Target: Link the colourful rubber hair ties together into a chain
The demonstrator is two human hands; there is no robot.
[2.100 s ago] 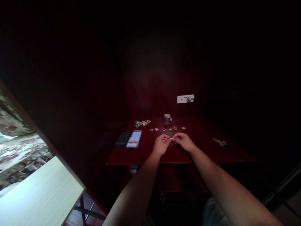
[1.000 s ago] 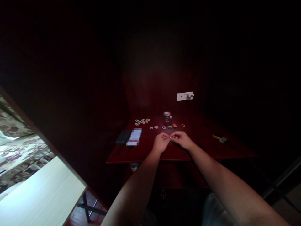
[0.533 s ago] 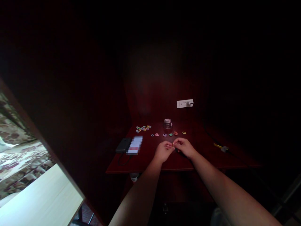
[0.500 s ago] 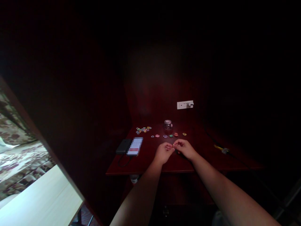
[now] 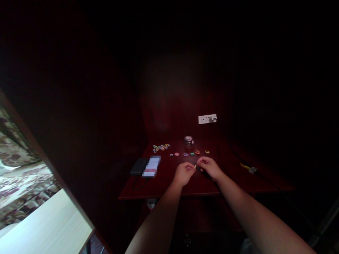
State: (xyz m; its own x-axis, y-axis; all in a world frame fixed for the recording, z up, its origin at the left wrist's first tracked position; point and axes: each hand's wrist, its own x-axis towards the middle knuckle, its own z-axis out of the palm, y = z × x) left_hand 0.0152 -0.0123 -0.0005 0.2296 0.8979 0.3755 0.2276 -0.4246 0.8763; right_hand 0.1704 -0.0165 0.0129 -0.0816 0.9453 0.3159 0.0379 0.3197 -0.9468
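Observation:
My left hand [image 5: 184, 173] pinches a small yellow hair tie [image 5: 195, 166] above the table's front half. Just to its right, my right hand [image 5: 209, 168] has its thumb and fingers pressed together; anything in them is too small to make out. A gap separates the two sets of fingertips. Beyond my hands, small hair ties lie in a row by colour: a blue one [image 5: 171, 155], pink ones [image 5: 177, 154], purple ones [image 5: 185, 155], green ones [image 5: 192, 154], orange-red ones [image 5: 197, 152] and a yellow one [image 5: 207, 151].
Several mixed hair ties [image 5: 160, 147] lie in a pile at the back left. A clear jar [image 5: 189, 142] stands behind the row. Left of my hands are a lit phone [image 5: 152, 166] and a black power bank [image 5: 138, 167]. A cable with a yellow part [image 5: 251, 169] lies right.
My fingertips were together half a second ago and are now slightly apart. The yellow hair tie shows more clearly at my left fingertips. The view has shifted slightly.

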